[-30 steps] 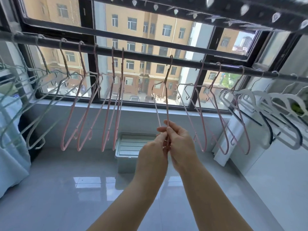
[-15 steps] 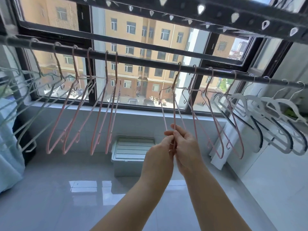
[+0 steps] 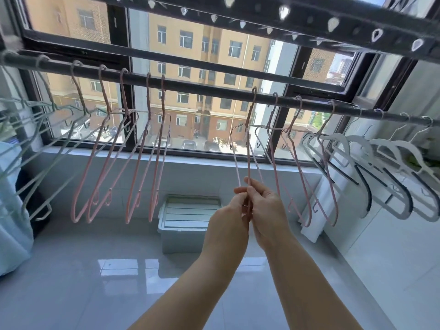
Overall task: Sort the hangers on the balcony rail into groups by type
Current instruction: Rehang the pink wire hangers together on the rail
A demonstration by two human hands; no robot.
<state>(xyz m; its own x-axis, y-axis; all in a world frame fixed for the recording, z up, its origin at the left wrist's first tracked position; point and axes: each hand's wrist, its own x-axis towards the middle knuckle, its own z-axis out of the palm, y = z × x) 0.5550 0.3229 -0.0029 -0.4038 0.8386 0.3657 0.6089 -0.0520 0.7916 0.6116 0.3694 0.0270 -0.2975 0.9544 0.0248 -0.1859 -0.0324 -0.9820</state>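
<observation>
White lidded bin (image 3: 188, 222) under window (image 3: 119, 32), glossy floor (image 3: 71, 282), apartment block (image 3: 202, 55) outside

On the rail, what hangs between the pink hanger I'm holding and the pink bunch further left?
Nothing: in the head view that stretch of rail is bare between the held pink hanger and the left pink group.

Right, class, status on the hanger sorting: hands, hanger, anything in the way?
Left hand, right hand pinch bottom of pink wire hanger. Hook on rail. Three pink hangers close on its right.
</observation>
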